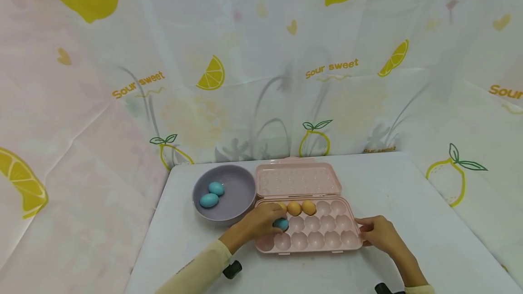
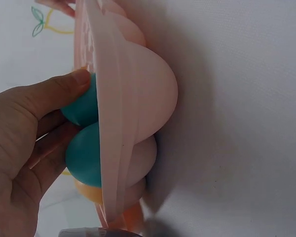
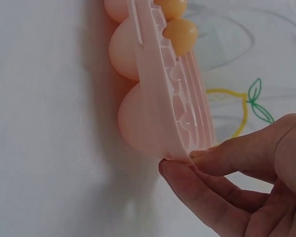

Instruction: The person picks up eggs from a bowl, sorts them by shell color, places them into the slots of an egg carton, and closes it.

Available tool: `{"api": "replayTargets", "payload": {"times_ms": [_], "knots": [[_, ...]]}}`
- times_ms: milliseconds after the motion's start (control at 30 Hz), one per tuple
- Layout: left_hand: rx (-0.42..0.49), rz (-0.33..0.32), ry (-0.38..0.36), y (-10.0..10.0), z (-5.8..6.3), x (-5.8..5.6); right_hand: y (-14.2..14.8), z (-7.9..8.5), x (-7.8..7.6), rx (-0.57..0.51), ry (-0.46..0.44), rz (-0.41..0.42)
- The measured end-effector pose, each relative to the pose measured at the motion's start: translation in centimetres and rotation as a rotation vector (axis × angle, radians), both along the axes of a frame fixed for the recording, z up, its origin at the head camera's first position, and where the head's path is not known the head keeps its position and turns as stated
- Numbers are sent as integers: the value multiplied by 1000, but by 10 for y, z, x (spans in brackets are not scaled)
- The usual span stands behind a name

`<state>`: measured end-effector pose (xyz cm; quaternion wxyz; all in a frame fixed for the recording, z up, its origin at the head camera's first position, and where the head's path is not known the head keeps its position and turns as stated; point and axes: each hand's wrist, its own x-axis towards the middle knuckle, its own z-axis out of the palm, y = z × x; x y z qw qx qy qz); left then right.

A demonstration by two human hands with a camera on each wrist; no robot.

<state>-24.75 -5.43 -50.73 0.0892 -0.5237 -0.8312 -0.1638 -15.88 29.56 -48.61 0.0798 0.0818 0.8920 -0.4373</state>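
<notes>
A pink egg carton (image 1: 299, 241) lies on the white table with its lid (image 1: 298, 179) folded back. My left hand (image 1: 263, 219) reaches over the carton's left end and holds a blue egg (image 1: 281, 224) between thumb and fingers, low in the middle row. In the left wrist view a second blue egg (image 2: 83, 155) sits in a cup beside it; my hand hides this one from the head view. Yellow-orange eggs (image 1: 294, 208) stand in the back row, the leftmost partly covered by my fingers. My right hand (image 1: 380, 234) pinches the carton's right rim between thumb and fingers.
A grey-purple bowl (image 1: 239, 192) stands left of the carton, close to its edge, with two blue eggs (image 1: 209, 200) in it. Behind the table (image 1: 388, 185) hangs a lemon-print cloth (image 1: 261, 103).
</notes>
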Motion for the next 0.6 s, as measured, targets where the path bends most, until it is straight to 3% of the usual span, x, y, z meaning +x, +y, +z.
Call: {"api": "replayTargets", "payload": {"times_ms": [367,467,600], "knots": [[-27,21,15,-2,8,0,0,2,-1,8,-13,-11],[70,10,91,-5,14,-7,0,0,-1,6,-18,-12],[214,59,128,-17,28,-22,0,0,0,2,-10,-6]]}}
